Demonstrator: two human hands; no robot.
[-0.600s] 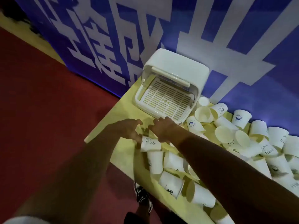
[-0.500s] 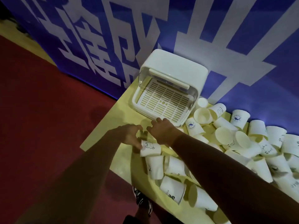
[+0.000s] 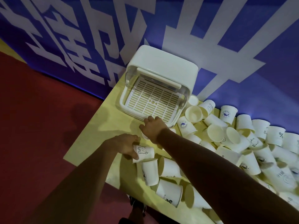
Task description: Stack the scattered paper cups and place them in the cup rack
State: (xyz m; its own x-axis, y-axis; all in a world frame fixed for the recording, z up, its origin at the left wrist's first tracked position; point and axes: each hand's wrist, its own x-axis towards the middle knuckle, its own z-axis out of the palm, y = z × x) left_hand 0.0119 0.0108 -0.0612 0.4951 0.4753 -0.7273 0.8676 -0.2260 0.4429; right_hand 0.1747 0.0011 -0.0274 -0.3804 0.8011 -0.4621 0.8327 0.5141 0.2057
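Grip: the left hand (image 3: 124, 147) clasps a bear-printed cup (image 3: 145, 153), now drawn apart from the right hand (image 3: 152, 127), which was alongside it half a second ago. One cup is thus secured for stacking. The right hand covers another cup (image 3: 144, 136) just beside the cup rack (image 3: 161, 70); its hold cannot be told. The scattered cups (image 3: 215, 132) on the table (image 3: 100, 126) run off frame.

A white plastic cup rack (image 3: 163, 70), a hooded box over a slatted tray, stands open-fronted. To its right and front, white printed paper cups (image 3: 216, 133) lie heaped, mostly on their sides; the left hand (image 3: 124, 145) grips one bear-printed cup (image 3: 144, 153), tilted, before the rack.
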